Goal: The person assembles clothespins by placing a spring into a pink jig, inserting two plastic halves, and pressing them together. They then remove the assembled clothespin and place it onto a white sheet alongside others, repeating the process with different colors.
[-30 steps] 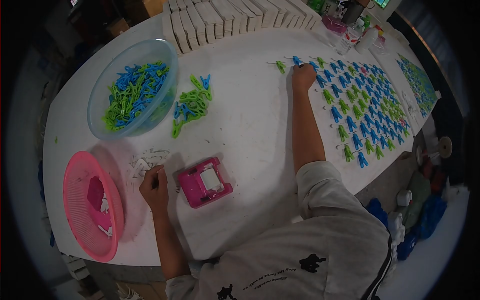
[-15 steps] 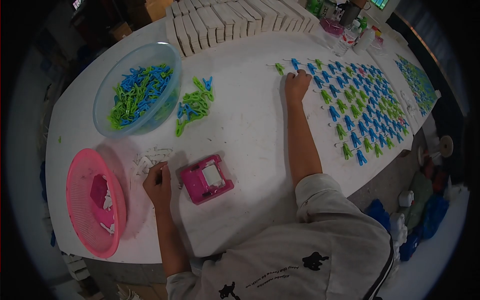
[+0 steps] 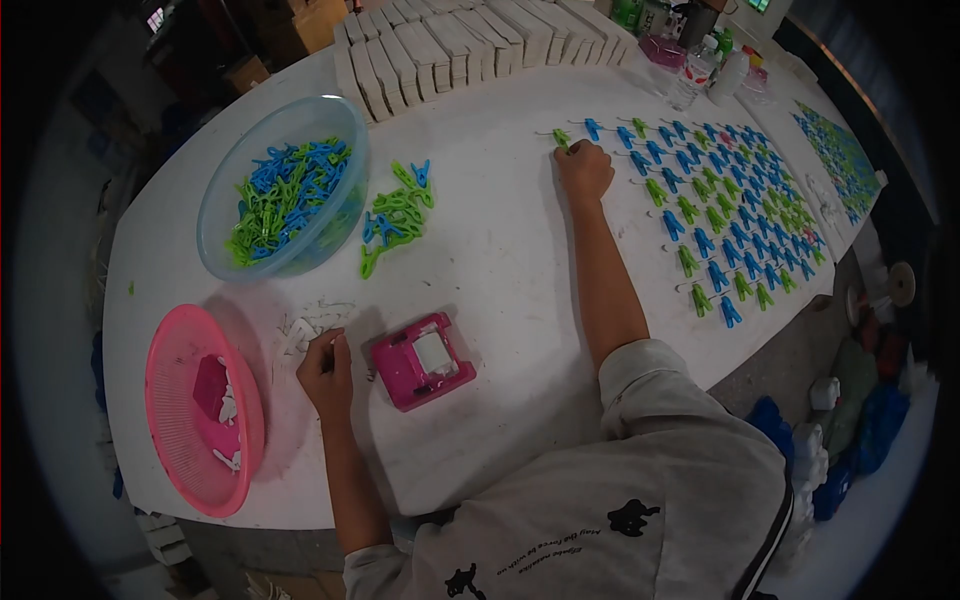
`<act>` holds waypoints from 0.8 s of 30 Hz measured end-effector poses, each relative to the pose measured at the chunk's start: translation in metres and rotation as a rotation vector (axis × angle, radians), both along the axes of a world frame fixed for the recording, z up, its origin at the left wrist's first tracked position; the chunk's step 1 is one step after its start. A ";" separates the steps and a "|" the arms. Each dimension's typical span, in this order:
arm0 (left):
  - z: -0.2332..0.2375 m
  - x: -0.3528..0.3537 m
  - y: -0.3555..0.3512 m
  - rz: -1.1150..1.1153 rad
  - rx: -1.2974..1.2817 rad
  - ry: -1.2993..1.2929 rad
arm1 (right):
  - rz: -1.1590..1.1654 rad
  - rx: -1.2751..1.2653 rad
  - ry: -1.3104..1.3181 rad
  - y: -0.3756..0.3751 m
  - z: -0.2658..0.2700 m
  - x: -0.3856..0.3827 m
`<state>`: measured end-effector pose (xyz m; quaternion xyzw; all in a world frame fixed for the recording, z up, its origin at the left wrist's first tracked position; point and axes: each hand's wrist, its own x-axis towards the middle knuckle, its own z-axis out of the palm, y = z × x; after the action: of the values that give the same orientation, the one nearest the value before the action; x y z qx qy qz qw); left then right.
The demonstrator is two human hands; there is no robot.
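My right hand [image 3: 583, 170] is closed at the left end of the top row of clothespins, its fingertips just below a green clothespin [image 3: 561, 137] with a thin metal hook. Whether it grips anything is hidden. A blue clothespin [image 3: 592, 129] lies just to its right. My left hand [image 3: 326, 372] is curled closed above the table, between a pink basket [image 3: 255, 420] and a magenta holder [image 3: 400, 375] with a white block inside. What those fingers hold, if anything, does not show. A small white piece [image 3: 300, 334] lies beside the left fingertips.
Rows of blue and green clothespins cover the right of the white table [image 3: 500, 240]. A clear blue basin [image 3: 205, 225] holds many more, with a loose pile [image 3: 400, 215] beside it. Stacked white card bundles [image 3: 440, 50] line the back, and a bottle [image 3: 690, 85] stands at back right.
My right hand has moved left, from below the blue clothespin to below the green one at the row's end. My left hand stays closed in nearly the same place. The view has shifted slightly.
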<state>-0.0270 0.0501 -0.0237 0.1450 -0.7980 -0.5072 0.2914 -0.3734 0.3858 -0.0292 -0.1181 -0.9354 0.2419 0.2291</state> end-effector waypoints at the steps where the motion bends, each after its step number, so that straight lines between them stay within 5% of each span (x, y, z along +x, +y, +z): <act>1: 0.001 0.000 0.000 0.001 -0.013 -0.025 | -0.005 -0.001 -0.005 0.000 0.001 0.000; 24: 0.000 0.001 -0.004 0.048 -0.048 -0.001 | -0.038 -0.071 0.078 0.010 -0.009 -0.009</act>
<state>-0.0263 0.0457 -0.0233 0.1574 -0.8064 -0.4806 0.3065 -0.3825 0.3962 -0.0380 -0.1344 -0.9141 0.2752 0.2658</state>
